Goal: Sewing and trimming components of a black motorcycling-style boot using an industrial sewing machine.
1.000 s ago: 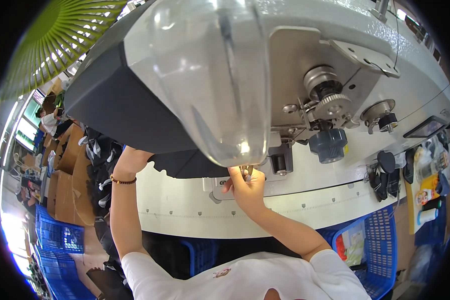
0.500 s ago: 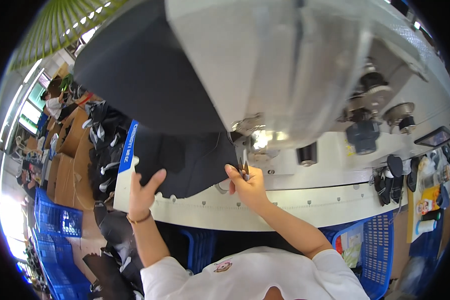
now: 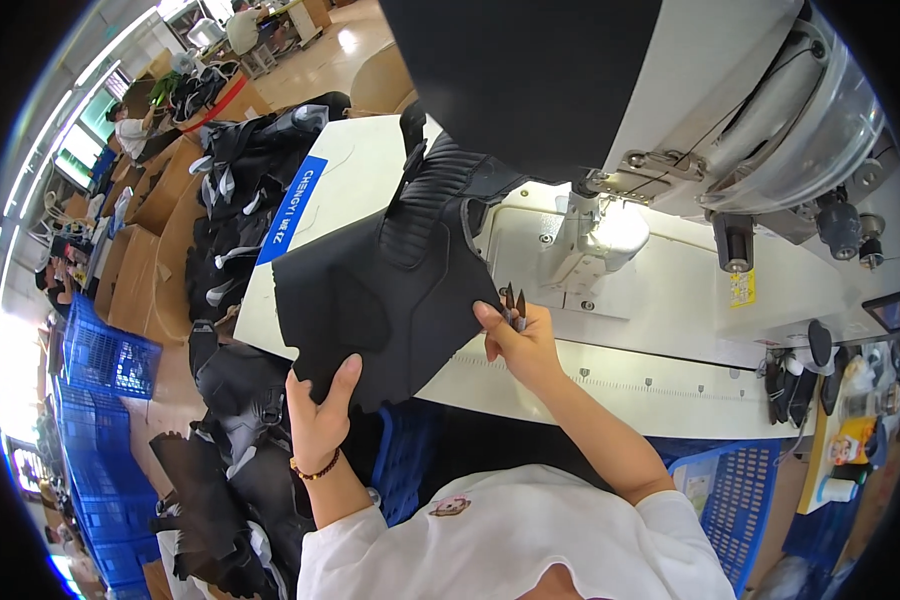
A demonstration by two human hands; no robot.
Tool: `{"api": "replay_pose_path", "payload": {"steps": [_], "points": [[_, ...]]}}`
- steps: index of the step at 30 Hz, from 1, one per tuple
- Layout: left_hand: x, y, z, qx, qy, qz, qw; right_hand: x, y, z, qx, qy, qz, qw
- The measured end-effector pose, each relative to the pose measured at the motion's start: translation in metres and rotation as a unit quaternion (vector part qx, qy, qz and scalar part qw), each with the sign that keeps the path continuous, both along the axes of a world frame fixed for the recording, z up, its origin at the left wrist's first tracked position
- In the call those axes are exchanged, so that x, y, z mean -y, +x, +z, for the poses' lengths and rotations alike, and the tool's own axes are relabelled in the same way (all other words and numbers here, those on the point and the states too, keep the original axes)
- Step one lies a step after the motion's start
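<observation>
A black shaped fabric piece (image 3: 370,285) with a ribbed section and stitched outlines lies tilted over the left of the sewing machine's white bed. My left hand (image 3: 320,415) grips its near edge, thumb on top and fingers mostly hidden underneath. At the piece's right edge, my right hand (image 3: 518,340) is closed, thumb against the fabric. That same hand holds small thread snips (image 3: 515,308), their two dark pointed blades sticking up past the fingers. Right of the piece is the machine's lit needle area (image 3: 605,235), apart from both hands.
The sewing machine head (image 3: 690,110) hangs over the far right of the bed. Black pieces are heaped (image 3: 245,400) at my left, near blue crates (image 3: 105,430) and cardboard boxes (image 3: 155,240). A blue basket (image 3: 740,500) stands at my right. Other people sit farther back.
The fabric piece has come out from under the machine head toward me and left, baring its ribbed section. Both hands moved with it; the left now grips its near edge. My view has shifted.
</observation>
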State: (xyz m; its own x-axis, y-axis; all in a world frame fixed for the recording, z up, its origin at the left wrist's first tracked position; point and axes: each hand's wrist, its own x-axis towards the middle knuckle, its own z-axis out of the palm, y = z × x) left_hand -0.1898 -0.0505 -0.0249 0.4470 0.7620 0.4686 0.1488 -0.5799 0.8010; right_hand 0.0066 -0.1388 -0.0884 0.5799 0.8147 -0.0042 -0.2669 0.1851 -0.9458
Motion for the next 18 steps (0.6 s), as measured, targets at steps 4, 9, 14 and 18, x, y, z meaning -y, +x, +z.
{"api": "replay_pose_path", "payload": {"steps": [4,9,14,18], "points": [[0.003,-0.003,0.002,-0.003,-0.078,0.000,0.997,0.003,-0.002,0.002,-0.001,0.005,0.015,1.000],[0.007,0.001,0.005,0.035,-0.075,-0.015,0.996,0.006,-0.004,0.006,-0.009,-0.009,-0.007,1.000],[0.007,0.004,0.006,0.030,-0.070,-0.042,0.996,0.011,0.001,0.007,0.009,-0.018,-0.016,1.000],[0.010,0.010,0.007,0.015,-0.014,-0.019,1.000,0.016,0.005,0.008,0.004,0.008,-0.026,1.000]]}}
